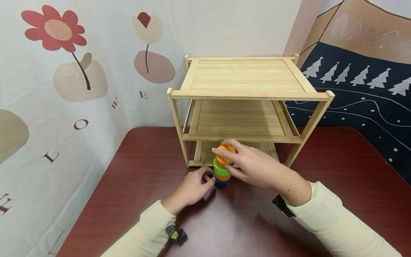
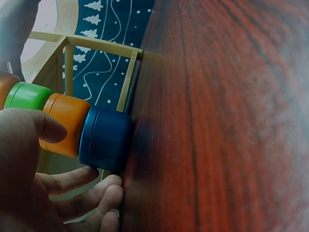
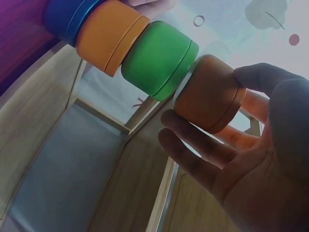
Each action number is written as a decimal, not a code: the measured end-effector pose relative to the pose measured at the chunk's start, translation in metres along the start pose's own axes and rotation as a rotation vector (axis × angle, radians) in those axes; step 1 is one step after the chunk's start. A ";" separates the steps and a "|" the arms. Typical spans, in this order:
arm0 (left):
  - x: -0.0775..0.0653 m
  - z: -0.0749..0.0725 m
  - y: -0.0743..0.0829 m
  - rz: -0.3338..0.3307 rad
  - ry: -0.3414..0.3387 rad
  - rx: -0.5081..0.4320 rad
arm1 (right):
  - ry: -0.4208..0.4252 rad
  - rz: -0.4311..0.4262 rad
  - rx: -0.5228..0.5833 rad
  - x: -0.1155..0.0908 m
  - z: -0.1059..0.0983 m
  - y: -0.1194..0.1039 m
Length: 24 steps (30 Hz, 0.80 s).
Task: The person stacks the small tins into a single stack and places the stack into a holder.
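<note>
A stack of small round lidded jars stands on the table before the shelf. At its base is a blue jar (image 2: 107, 140), then an orange jar (image 2: 67, 124), a green jar (image 1: 221, 167) and a top orange jar (image 3: 210, 94). My right hand (image 1: 257, 165) holds the top orange jar between thumb and fingers; it sits slightly off line over the green one in the right wrist view. Low on the stack's left side is my left hand (image 1: 192, 186), its fingers loosely bent. Its thumb overlaps the lower orange jar and a fingertip is right at the blue jar's edge.
Just behind the stack stands a three-tier wooden shelf (image 1: 250, 95), its front bottom rail close to the jars. The dark red table (image 1: 141, 171) runs up to a printed wall cloth (image 1: 106, 64) on the left and behind.
</note>
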<state>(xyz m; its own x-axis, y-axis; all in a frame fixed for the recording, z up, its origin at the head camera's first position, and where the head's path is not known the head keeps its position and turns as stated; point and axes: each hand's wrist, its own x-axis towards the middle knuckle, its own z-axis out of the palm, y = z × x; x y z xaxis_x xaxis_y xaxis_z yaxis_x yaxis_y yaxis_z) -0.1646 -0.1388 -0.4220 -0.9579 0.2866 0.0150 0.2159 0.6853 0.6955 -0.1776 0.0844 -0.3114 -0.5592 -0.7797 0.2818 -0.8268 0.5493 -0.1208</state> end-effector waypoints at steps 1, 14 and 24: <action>0.000 0.000 0.000 -0.001 -0.001 -0.002 | -0.002 0.000 0.000 0.000 0.000 0.000; -0.001 -0.001 0.002 -0.005 -0.005 -0.016 | -0.009 0.011 0.018 0.002 0.004 0.000; 0.000 -0.001 0.001 -0.003 -0.004 -0.013 | -0.012 0.006 0.020 0.004 0.007 0.002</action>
<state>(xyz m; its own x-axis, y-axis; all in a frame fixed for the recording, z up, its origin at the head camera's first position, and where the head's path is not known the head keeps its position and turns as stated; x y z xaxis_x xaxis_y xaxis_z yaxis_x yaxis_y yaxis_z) -0.1641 -0.1386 -0.4204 -0.9578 0.2872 0.0095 0.2102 0.6778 0.7045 -0.1822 0.0803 -0.3174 -0.5646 -0.7800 0.2697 -0.8245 0.5479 -0.1414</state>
